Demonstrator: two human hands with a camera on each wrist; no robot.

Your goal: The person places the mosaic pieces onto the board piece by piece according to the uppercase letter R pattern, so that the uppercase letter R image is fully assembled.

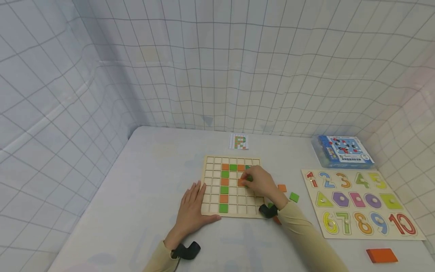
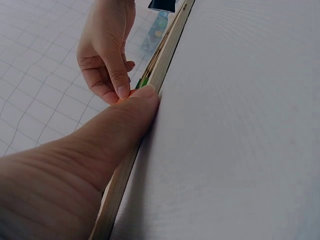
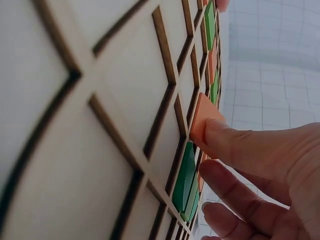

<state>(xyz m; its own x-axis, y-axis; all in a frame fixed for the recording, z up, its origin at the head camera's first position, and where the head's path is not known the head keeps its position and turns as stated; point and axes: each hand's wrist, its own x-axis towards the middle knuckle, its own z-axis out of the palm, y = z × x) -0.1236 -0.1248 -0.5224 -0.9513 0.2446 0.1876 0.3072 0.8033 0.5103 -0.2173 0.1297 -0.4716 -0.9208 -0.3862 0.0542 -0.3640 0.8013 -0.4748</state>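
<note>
A wooden grid board [image 1: 234, 207] lies on the table, with a column of alternating green and orange square tiles and a row along the column's top. My right hand [image 1: 261, 183] is over the board's right half, pinching an orange tile [image 3: 202, 120] between thumb and fingers. Close by that tile, a green tile [image 3: 184, 180] sits in the grid. My left hand [image 1: 193, 207] rests at the board's lower left corner, fingers straight along the left side and thumb [image 2: 125, 112] against the front edge. Part of the board's right side is hidden beneath my right hand.
Loose tiles, among them a green one [image 1: 294, 197] and an orange one [image 1: 282, 188], lie right of the board. Behind it is a small pattern card [image 1: 239, 141]. A number-and-shape puzzle [image 1: 343, 206], a blue box [image 1: 346, 151] and an orange block [image 1: 382, 255] occupy the right side.
</note>
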